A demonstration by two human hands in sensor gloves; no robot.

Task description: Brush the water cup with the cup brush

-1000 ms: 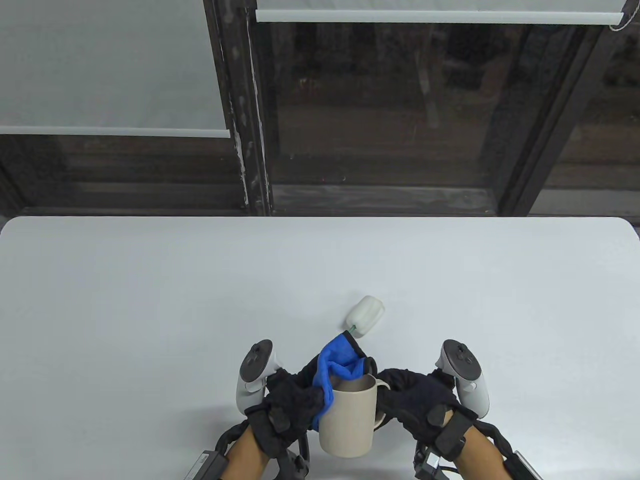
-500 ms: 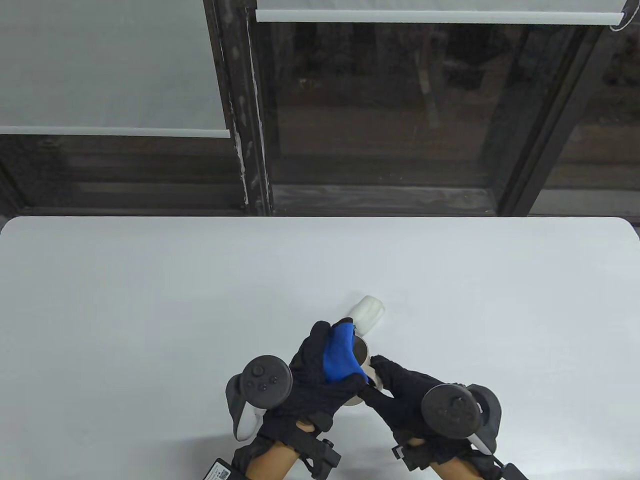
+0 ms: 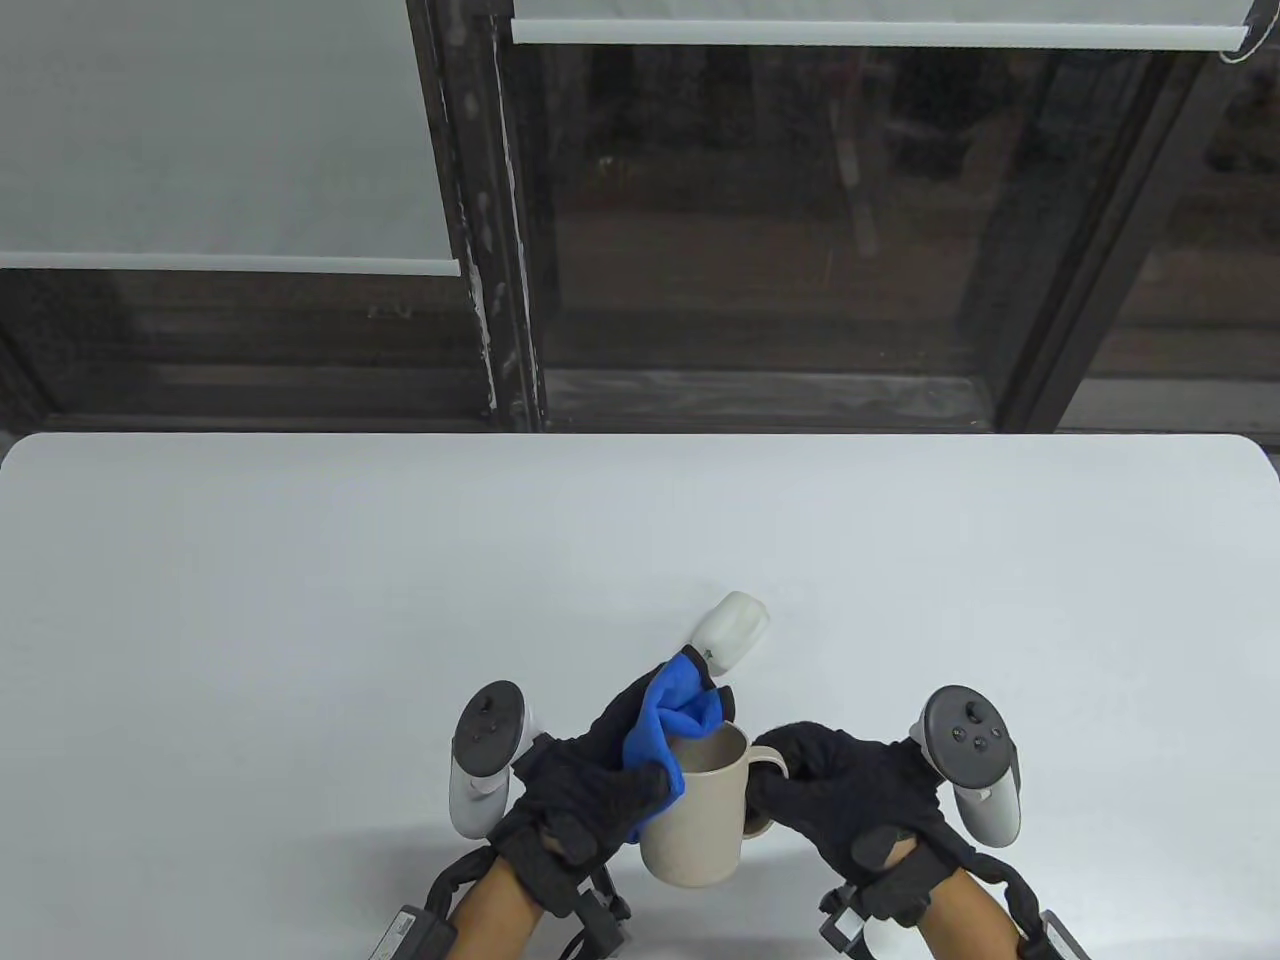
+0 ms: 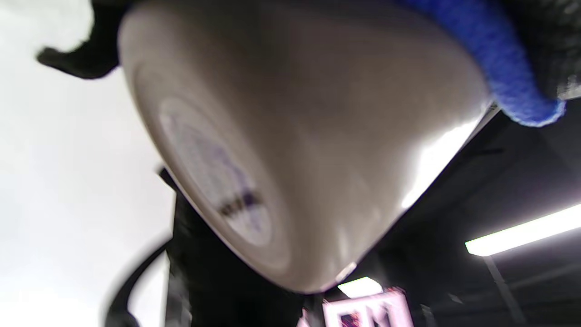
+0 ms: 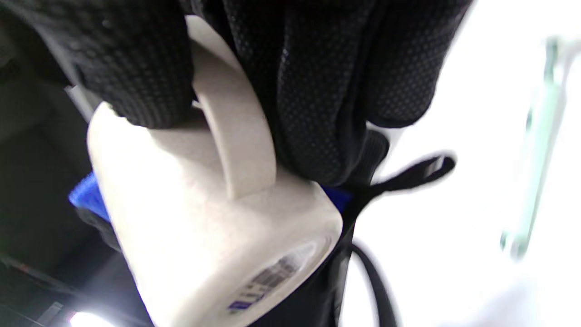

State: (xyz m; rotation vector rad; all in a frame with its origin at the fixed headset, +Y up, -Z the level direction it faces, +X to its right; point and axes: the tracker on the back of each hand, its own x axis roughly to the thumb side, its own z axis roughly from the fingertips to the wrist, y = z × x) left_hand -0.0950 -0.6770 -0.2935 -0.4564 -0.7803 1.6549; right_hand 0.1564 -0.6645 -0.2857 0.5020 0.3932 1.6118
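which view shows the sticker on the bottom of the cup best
The left wrist view: the cup's base sticker faces the camera whole, though blurred. The right wrist view catches only its barcode edge. The table view shows the cup from above, base hidden.

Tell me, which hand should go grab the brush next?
Probably the left hand. It holds only the blue cloth against the cup, and the cup brush lies on the table just past its fingers. The right hand grips the cup's handle, keeping it lifted.
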